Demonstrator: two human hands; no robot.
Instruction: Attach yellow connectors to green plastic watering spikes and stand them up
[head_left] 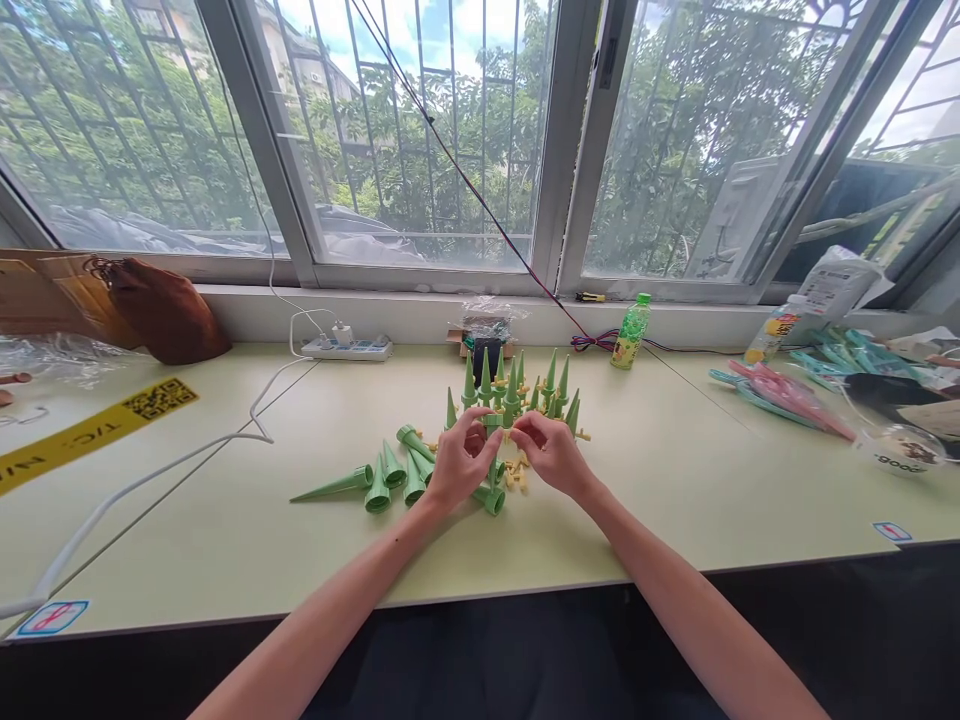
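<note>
My left hand point(456, 458) is closed around a green plant watering spike point(493, 445), its wide collar up and its tip pointing down. My right hand point(553, 450) pinches a small yellow valve point(507, 436) against the side of that spike; the fingers partly hide it. Below my hands lies a little heap of loose yellow valves point(516, 476). Left of my left hand, several loose green spikes point(377, 492) lie or lean with open ends showing. Beyond my hands, several spikes point(512, 388) stand tip up, with yellow valves at their sides.
A small box with clear wrap point(489, 335) stands behind the upright spikes. Toward the window are a power strip point(349, 348) and a green bottle point(631, 332). A white cable point(255, 420) crosses the left side. Plastic packets point(787, 395) lie at right; a brown pouch point(161, 310) at left.
</note>
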